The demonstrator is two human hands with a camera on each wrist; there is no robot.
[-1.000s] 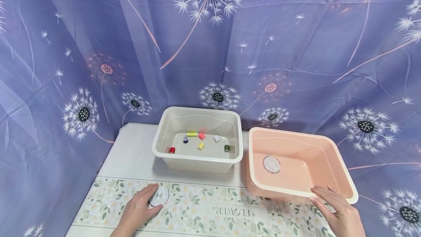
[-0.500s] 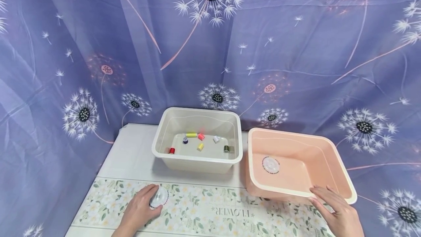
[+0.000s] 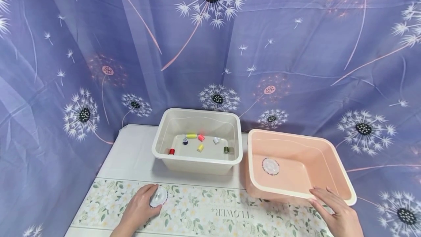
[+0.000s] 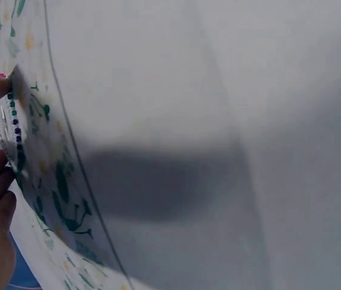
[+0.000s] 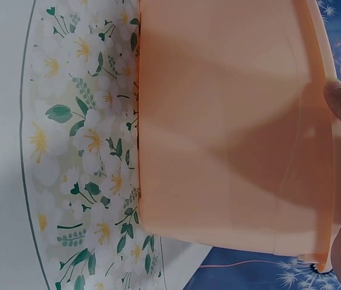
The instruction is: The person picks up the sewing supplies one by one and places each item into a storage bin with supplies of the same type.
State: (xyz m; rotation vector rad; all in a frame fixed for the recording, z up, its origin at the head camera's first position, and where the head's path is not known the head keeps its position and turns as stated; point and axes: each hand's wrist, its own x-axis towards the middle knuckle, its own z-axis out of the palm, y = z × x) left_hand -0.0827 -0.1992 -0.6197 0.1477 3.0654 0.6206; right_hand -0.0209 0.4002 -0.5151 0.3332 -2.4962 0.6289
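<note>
My left hand point(image 3: 139, 206) grips a clear sewing pin wheel point(image 3: 159, 197) by its edge, low over the flowered band of the table, with the thumb on the near side and fingers on the far side. In the left wrist view, green and purple pin heads line the wheel's rim point(image 4: 17, 130) between thumb and fingers. At the right, my right hand point(image 3: 340, 211) holds the near rim of a peach bin point(image 3: 297, 192). The right wrist view shows the bin's outer wall point(image 5: 230, 133) and a digit on its rim. A second pin wheel point(image 3: 271, 166) lies inside that bin.
A cream bin point(image 3: 197, 166) stands left of the peach one, holding several thread spools, among them a red spool point(image 3: 172, 151) and a dark green spool point(image 3: 226, 150). A blue dandelion-print curtain point(image 3: 210, 54) hangs behind the white table point(image 3: 131, 149).
The head view has shifted very slightly. Both hands keep their hold, and the bins and spools stay in place.
</note>
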